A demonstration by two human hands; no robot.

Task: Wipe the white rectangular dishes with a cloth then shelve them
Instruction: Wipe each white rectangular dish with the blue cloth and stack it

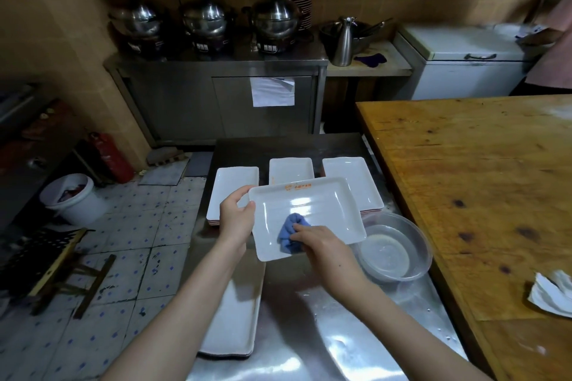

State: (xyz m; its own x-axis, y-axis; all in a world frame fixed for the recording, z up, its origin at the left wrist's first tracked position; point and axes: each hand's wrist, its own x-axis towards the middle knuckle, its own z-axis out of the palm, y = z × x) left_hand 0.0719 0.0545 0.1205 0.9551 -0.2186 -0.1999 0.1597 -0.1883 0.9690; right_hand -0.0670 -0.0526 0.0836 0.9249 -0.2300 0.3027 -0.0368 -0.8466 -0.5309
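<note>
L hand (236,216): gripping left short edge of white rect. dish (309,207); thumb on top of rim, fingers curled beneath.
Dish position: held up off steel counter (309,312), in front of body, slightly tilted, orange logo at far rim.
R hand (322,244): fingers curled round bunched blue cloth (289,233), pressing it onto dish's inner floor, near-left part.

On counter behind held dish: 3 stacks of like dishes, side by side.
- left stack (235,189): mostly visible, reddish undersides showing at near edge.
- mid stack (291,168): near half hidden by held dish.
- right stack (349,179): near-left corner hidden likewise.

4th pile, near stack (232,318): at counter's near-left edge, partly under L forearm.

Clear plastic basin (393,247): on counter, just right of held dish. Contents: can't tell.

Wooden table (464,195): abutting counter on right. Crumpled white rag (551,294) near its right edge.

Bkgd: steel cabinet (216,102) against tiled wall, w/ 3 lidded steel pots (204,18) on top. White bucket (74,198) and red extinguisher (108,158) on floor at left.
</note>
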